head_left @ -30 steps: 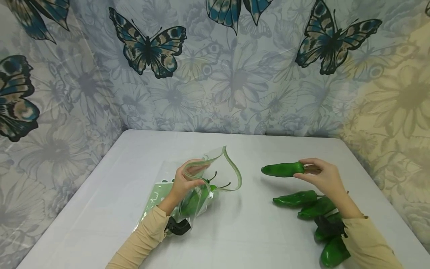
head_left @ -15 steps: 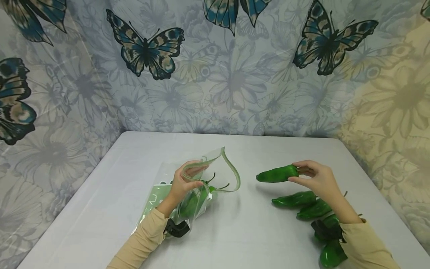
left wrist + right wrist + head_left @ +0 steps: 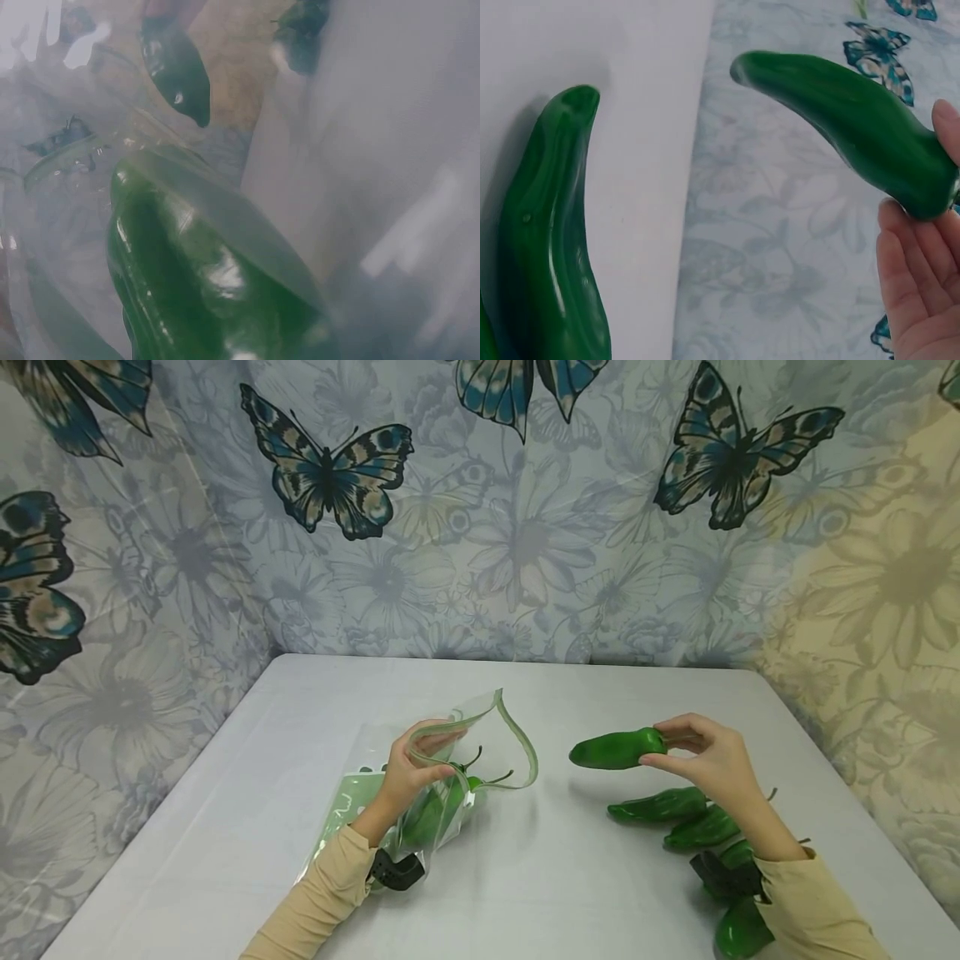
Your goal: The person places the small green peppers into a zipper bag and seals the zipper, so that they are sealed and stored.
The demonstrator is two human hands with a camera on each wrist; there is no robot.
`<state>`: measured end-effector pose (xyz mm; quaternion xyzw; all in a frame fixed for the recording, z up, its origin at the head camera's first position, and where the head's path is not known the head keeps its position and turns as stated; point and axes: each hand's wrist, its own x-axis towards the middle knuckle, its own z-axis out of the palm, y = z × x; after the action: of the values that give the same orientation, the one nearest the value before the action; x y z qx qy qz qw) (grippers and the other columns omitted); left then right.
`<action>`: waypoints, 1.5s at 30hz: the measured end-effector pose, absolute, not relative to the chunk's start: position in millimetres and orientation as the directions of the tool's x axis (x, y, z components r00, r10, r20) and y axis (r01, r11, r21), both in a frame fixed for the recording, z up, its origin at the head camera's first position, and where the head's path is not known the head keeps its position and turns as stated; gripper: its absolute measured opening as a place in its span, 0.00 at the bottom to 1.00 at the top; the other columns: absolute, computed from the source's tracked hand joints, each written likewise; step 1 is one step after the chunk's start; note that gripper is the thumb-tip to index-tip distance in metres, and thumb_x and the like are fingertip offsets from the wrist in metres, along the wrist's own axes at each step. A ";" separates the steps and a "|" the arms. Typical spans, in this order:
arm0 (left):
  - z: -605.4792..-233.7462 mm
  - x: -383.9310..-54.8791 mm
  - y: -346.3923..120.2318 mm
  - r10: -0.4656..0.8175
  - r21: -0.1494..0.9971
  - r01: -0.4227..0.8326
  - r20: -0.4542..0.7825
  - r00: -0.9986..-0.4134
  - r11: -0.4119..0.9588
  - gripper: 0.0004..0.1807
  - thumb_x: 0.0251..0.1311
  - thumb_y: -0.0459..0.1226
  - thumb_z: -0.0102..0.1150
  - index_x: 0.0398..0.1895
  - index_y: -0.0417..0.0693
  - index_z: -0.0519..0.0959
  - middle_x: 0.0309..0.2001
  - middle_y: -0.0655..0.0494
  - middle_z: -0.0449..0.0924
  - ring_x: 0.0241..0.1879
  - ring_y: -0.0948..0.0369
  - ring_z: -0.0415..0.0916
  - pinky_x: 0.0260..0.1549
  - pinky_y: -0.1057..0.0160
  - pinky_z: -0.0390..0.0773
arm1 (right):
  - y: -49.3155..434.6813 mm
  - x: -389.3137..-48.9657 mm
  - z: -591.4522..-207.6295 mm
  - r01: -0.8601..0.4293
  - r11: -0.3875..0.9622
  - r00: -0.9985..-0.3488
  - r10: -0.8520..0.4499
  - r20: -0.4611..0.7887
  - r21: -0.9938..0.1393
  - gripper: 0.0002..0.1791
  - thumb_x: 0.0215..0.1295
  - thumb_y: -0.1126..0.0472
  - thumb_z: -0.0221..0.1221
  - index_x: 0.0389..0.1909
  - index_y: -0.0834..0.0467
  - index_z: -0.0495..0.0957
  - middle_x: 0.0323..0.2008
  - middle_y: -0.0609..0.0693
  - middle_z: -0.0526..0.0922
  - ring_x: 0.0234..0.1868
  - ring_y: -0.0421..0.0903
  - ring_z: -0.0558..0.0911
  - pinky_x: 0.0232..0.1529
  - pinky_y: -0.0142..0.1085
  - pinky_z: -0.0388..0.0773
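My left hand (image 3: 408, 777) grips a clear plastic bag (image 3: 531, 747) by its green-edged mouth, which gapes toward the right. Inside lie green peppers (image 3: 431, 817) with their thin stems up at the mouth; one bagged pepper (image 3: 202, 270) fills much of the left wrist view, hazy through the plastic. Above the table, right of the bag, my right hand (image 3: 708, 762) pinches another green pepper (image 3: 617, 749) by its stem end, thumb on one side and fingers on the other. Its tip points left at the bag. In the right wrist view the held pepper (image 3: 855, 120) shows whole apart from its stem.
Several loose green peppers (image 3: 660, 805) lie in a row under my right forearm, partly hidden by the sleeve and a black wrist camera (image 3: 723, 875). The white table (image 3: 555, 893) ends at a butterfly-patterned backdrop (image 3: 525, 568). A green printed panel (image 3: 356, 797) shows beside the left wrist.
My right hand has carried the held pepper a little left, nearer the bag, mostly in the first half second. The left hand and the bag stay nearly still.
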<state>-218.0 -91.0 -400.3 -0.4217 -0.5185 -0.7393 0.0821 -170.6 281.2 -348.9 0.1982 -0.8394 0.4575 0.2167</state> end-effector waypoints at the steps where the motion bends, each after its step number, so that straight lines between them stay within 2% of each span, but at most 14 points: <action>1: -400.1 -218.0 -90.8 0.316 0.699 0.559 0.707 -0.632 -0.447 0.32 0.48 0.37 0.65 0.52 0.26 0.65 0.50 0.51 0.75 0.51 0.56 0.71 0.54 0.56 0.64 | 280.5 -170.2 -348.4 -0.535 0.492 -0.825 -0.130 0.550 -0.686 0.21 0.34 0.78 0.69 0.35 0.69 0.76 0.32 0.46 0.79 0.32 0.36 0.78 0.36 0.25 0.76; 5: -399.7 -218.0 -90.7 0.319 0.706 0.558 0.701 -0.638 -0.436 0.34 0.48 0.38 0.66 0.52 0.23 0.63 0.50 0.51 0.75 0.50 0.56 0.71 0.55 0.57 0.64 | 279.5 -170.2 -347.8 -0.534 0.471 -0.823 -0.101 0.558 -0.702 0.22 0.32 0.82 0.68 0.35 0.71 0.76 0.31 0.47 0.78 0.32 0.36 0.78 0.37 0.24 0.75; 9: -399.8 -217.3 -90.9 0.317 0.709 0.558 0.698 -0.642 -0.432 0.34 0.48 0.38 0.66 0.52 0.23 0.63 0.50 0.53 0.75 0.50 0.57 0.71 0.55 0.56 0.64 | 279.4 -170.1 -346.9 -0.510 0.447 -0.843 -0.090 0.531 -0.734 0.21 0.35 0.81 0.67 0.36 0.71 0.75 0.34 0.46 0.77 0.34 0.35 0.78 0.37 0.25 0.76; 15: -400.7 -218.2 -91.3 0.318 0.702 0.562 0.705 -0.634 -0.437 0.34 0.48 0.38 0.65 0.51 0.22 0.63 0.50 0.52 0.75 0.51 0.57 0.71 0.54 0.57 0.65 | 274.2 -167.3 -342.5 -0.505 0.355 -0.857 -0.097 0.506 -0.787 0.25 0.39 0.84 0.63 0.44 0.73 0.71 0.40 0.45 0.76 0.38 0.36 0.78 0.39 0.26 0.75; 20: -401.4 -219.1 -91.0 0.323 0.697 0.559 0.710 -0.625 -0.450 0.30 0.49 0.37 0.65 0.53 0.32 0.67 0.50 0.52 0.74 0.51 0.56 0.71 0.54 0.58 0.65 | 272.1 -167.6 -341.8 -0.563 0.313 -0.822 -0.120 0.557 -0.765 0.28 0.36 0.88 0.61 0.43 0.77 0.66 0.40 0.45 0.77 0.39 0.37 0.77 0.41 0.24 0.74; 23: -401.5 -219.3 -90.8 0.326 0.690 0.560 0.717 -0.616 -0.459 0.29 0.49 0.37 0.65 0.54 0.35 0.68 0.50 0.51 0.74 0.51 0.56 0.71 0.54 0.58 0.65 | 271.4 -167.1 -340.7 -0.578 0.249 -0.815 -0.118 0.568 -0.777 0.26 0.35 0.89 0.60 0.41 0.77 0.68 0.40 0.48 0.78 0.38 0.39 0.77 0.41 0.27 0.75; 30: -400.6 -219.5 -90.0 0.322 0.679 0.576 0.728 -0.605 -0.455 0.30 0.49 0.38 0.65 0.53 0.31 0.67 0.50 0.51 0.74 0.51 0.56 0.71 0.53 0.58 0.66 | 271.3 -165.4 -338.7 -0.538 0.240 -0.840 -0.080 0.536 -0.808 0.21 0.40 0.83 0.63 0.39 0.67 0.77 0.40 0.52 0.79 0.39 0.39 0.78 0.42 0.28 0.74; 32: -400.6 -219.3 -90.1 0.320 0.681 0.577 0.727 -0.608 -0.450 0.31 0.49 0.38 0.65 0.53 0.30 0.66 0.50 0.52 0.74 0.51 0.56 0.71 0.53 0.58 0.66 | 271.1 -165.2 -338.0 -0.535 0.242 -0.844 -0.101 0.527 -0.810 0.21 0.41 0.81 0.64 0.40 0.65 0.77 0.41 0.51 0.79 0.41 0.38 0.78 0.43 0.28 0.74; 33: -400.5 -219.2 -90.2 0.320 0.682 0.577 0.726 -0.609 -0.449 0.31 0.49 0.38 0.65 0.53 0.29 0.66 0.50 0.52 0.74 0.51 0.56 0.71 0.53 0.58 0.66 | 278.6 -172.4 -348.1 -0.549 0.182 -0.836 -0.130 0.533 -0.816 0.21 0.43 0.78 0.65 0.42 0.64 0.78 0.43 0.51 0.78 0.43 0.39 0.77 0.44 0.29 0.73; 36: -400.8 -218.5 -90.5 0.321 0.685 0.576 0.723 -0.611 -0.446 0.31 0.49 0.38 0.65 0.53 0.28 0.66 0.50 0.51 0.74 0.51 0.56 0.71 0.54 0.58 0.66 | 276.9 -173.1 -347.6 -0.549 0.155 -0.835 -0.158 0.528 -0.822 0.21 0.44 0.77 0.65 0.43 0.64 0.77 0.44 0.51 0.77 0.44 0.39 0.76 0.46 0.30 0.72; 39: -401.0 -218.0 -90.9 0.322 0.692 0.569 0.716 -0.619 -0.445 0.31 0.48 0.38 0.65 0.53 0.30 0.67 0.50 0.52 0.74 0.51 0.56 0.71 0.54 0.58 0.65 | 274.2 -173.0 -346.7 -0.542 0.108 -0.837 -0.150 0.526 -0.833 0.21 0.43 0.80 0.64 0.43 0.68 0.75 0.44 0.54 0.77 0.44 0.41 0.76 0.47 0.30 0.72; 41: -401.4 -218.1 -91.1 0.322 0.693 0.564 0.715 -0.621 -0.449 0.31 0.49 0.38 0.65 0.53 0.30 0.66 0.50 0.52 0.74 0.51 0.56 0.70 0.54 0.57 0.65 | 264.0 -164.8 -335.1 -0.533 0.159 -0.846 -0.117 0.520 -0.831 0.23 0.40 0.84 0.62 0.42 0.70 0.75 0.42 0.54 0.77 0.42 0.41 0.76 0.46 0.29 0.72; 45: -401.7 -217.9 -91.3 0.323 0.698 0.558 0.709 -0.627 -0.450 0.31 0.48 0.38 0.65 0.54 0.31 0.67 0.51 0.52 0.74 0.51 0.56 0.70 0.54 0.57 0.65 | 258.3 -161.0 -331.1 -0.547 0.183 -0.837 -0.084 0.541 -0.817 0.30 0.40 0.87 0.60 0.48 0.67 0.71 0.41 0.50 0.78 0.42 0.40 0.77 0.45 0.26 0.72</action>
<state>-217.9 -91.3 -401.7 -0.4248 -0.5185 -0.7379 0.0794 -161.0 258.3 -331.1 0.2116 -0.7448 0.6029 0.1921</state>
